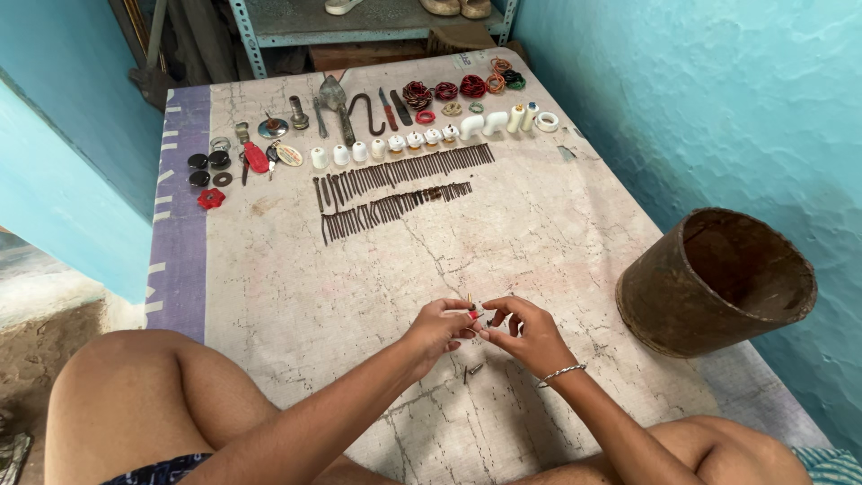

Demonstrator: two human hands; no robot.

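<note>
From the head view I have both hands low in the middle of the frame, close together over a worn pale mat [503,233] spread on the floor. My left hand [437,328] is curled shut, its fingertips pinching a small screw-like piece [470,304] with a brass-coloured tip that stands upright above the fingers; a bit of red shows just at the fingertips, too small for me to tell what it is. My right hand [528,330], with a thin silver bracelet [562,373] on its wrist, is also closed to a pinch, its fingertips meeting those of the left and touching the same small piece. Just below the hands two dark loose screws [472,369] lie on the mat. Well apart, at the far end of the mat, two long rows of dark nails [395,187] are laid side by side, with a row of small white fittings [395,144] just behind them, a cluster of red and dark rubber rings [462,88] at the far right, and metal tools [337,103] and black and red knobs [208,175] toward the far left. A rusty round bucket [716,280] sits tilted on the right, beside the turquoise wall [718,108].
</note>
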